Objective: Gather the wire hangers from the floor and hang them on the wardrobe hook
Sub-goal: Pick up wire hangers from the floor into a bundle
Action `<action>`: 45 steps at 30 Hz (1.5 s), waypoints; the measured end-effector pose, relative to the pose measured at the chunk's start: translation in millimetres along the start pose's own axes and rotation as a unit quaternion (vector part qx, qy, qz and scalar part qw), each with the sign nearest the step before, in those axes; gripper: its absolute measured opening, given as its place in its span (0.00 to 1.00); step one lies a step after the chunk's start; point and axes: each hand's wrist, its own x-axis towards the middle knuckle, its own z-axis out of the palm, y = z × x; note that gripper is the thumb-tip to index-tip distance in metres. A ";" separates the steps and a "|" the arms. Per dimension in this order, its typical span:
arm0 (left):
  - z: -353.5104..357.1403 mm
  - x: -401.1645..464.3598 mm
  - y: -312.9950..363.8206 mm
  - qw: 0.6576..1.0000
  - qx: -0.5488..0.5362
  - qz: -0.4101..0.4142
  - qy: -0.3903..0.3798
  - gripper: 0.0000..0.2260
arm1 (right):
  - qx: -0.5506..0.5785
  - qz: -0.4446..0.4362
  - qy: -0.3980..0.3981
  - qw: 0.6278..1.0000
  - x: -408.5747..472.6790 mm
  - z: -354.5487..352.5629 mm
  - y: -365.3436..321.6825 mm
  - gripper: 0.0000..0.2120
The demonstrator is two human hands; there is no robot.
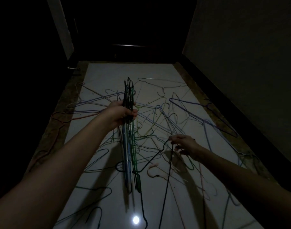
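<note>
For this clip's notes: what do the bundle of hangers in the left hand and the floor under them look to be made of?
Bundle of hangers: thin wire, probably metal with a coloured coating, going by the slim green, blue and black strands; the dim light leaves the coating uncertain. The left hand grips it.
Floor: pale, glossy, likely polished tile or stone, since it mirrors a bright lamp spot.

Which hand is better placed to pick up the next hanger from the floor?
Right. The right hand already pinches a black hanger low over the floor, while the left hand is full, gripping the gathered bundle.
</note>
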 end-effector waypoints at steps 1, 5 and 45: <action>-0.5 -0.1 0.3 1.000 0.000 0.000 0.000 0.15 | 0.004 -0.010 0.002 1.000 0.5 0.0 -2.4 0.10; -1.1 -1.2 2.0 1.000 0.005 -0.001 0.006 0.15 | 0.020 -0.055 0.007 0.998 3.4 1.1 -12.1 0.12; -6.4 -2.7 6.9 0.999 0.006 -0.011 0.033 0.15 | -0.074 -0.036 0.109 0.991 -3.1 -33.9 -46.3 0.16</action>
